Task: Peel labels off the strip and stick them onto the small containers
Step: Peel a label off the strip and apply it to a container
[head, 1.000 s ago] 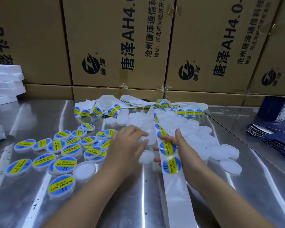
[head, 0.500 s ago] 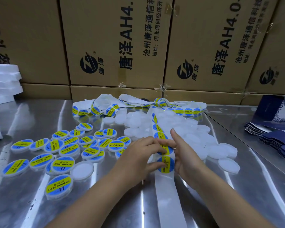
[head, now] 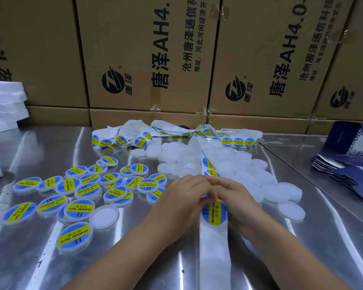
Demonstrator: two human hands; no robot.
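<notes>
Left hand (head: 183, 198) and right hand (head: 240, 200) are meeting on the label strip (head: 215, 250), lying along the steel table (head: 40, 147) beside the unlabelled containers (head: 176, 162); the right is pinching the strip, the left is curling against it, its hold hidden

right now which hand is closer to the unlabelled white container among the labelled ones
Left. The left hand sits to the right of the unlabelled container; the right hand is farther right, across the label strip.
</notes>
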